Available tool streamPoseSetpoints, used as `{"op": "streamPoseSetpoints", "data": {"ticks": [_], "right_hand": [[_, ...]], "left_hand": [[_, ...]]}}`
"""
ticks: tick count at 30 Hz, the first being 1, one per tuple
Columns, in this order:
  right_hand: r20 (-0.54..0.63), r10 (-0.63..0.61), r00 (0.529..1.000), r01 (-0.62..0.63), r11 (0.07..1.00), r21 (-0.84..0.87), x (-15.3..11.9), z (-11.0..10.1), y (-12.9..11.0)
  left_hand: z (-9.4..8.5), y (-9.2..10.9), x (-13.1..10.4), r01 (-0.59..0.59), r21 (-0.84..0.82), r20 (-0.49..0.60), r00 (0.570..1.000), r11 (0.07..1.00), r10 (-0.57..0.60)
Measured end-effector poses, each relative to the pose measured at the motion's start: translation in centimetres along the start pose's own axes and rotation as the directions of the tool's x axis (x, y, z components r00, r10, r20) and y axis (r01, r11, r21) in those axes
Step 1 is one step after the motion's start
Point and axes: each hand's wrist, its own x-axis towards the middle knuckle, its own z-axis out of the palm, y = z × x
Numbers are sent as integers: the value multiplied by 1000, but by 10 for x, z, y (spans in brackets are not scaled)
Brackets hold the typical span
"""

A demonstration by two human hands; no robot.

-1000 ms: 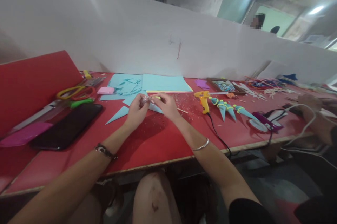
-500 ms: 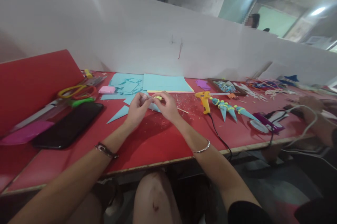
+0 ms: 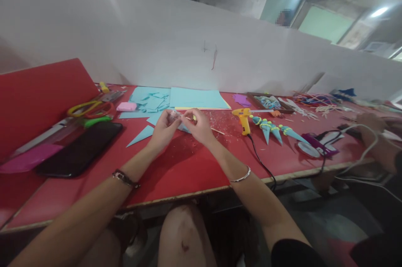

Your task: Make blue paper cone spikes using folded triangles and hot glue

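Observation:
Both hands meet over the red table [image 3: 176, 175], fingertips nearly touching. My left hand [image 3: 163, 129] is closed on a clear, crinkled plastic wrapper [image 3: 174, 114]. A small yellow-green lump [image 3: 194, 118] shows among the fingers of my right hand [image 3: 200, 127], which is closed in a pinch; most of it is hidden. Just left of the left hand lies a light blue paper cone [image 3: 141, 136]. More blue paper is partly visible under the hands. A thin wooden stick [image 3: 217, 131] lies right of the right hand.
A yellow glue gun [image 3: 243, 120] stands beside blue cones with yellow-green beading [image 3: 276, 135]. Blue paper sheets [image 3: 197, 98] lie behind the hands. On the left are a black phone [image 3: 80, 150] and scissors [image 3: 83, 109]. At right, another person's hand [image 3: 367, 127] rests near cables.
My right fingers have shifted slightly, and less of the yellow-green lump shows between thumb and finger. My left hand stays nearly in place.

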Motion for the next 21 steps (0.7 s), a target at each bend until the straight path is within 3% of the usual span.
{"op": "streamPoseSetpoints", "data": {"ticks": [6,11,16,19,21], "right_hand": [[25,-30,999,31,999,-36,0,-1,0],[88,104,991,-117,979,165,1,1,3],[225,285,932,-360,803,475,-2,4,4],[253,301,920,-393,721,570,-3,6,5],[272,303,913,-407,715,569,-2,5,6]], "left_hand": [[-2,-4,1,-2,6,31,1000,1000,1],[-1,3,0,44,15,25,999,999,-45],[-3,2,3,69,-39,82,994,997,-66],[-5,-1,4,59,-43,118,992,997,-54],[-7,-3,4,55,-26,134,990,998,-51]]}}
